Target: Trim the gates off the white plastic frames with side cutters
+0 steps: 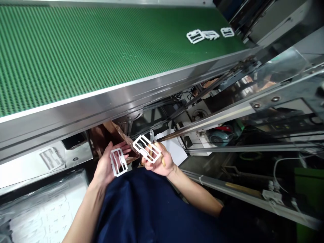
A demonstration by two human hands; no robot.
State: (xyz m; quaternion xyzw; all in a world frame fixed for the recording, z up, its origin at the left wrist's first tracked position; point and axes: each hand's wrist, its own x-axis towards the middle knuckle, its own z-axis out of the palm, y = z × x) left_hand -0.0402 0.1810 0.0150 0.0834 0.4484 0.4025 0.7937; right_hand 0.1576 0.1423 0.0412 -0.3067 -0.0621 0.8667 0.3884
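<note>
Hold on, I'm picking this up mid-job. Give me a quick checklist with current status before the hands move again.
1. Left hand supports its part: ok; one white frame lies against the open palm.
2. Right hand has part and tool: ok; it holds a second white frame and nippers with yellow handles.
3. Nippers clear of the second frame: cannot tell; their metal head shows just past its upper edge, but contact is unclear.
4. Frame edges clean: cannot tell; too small to judge.
5. Parts on the green belt all apart: not ok; two appear to touch or overlap, while a third lies separate.
</note>
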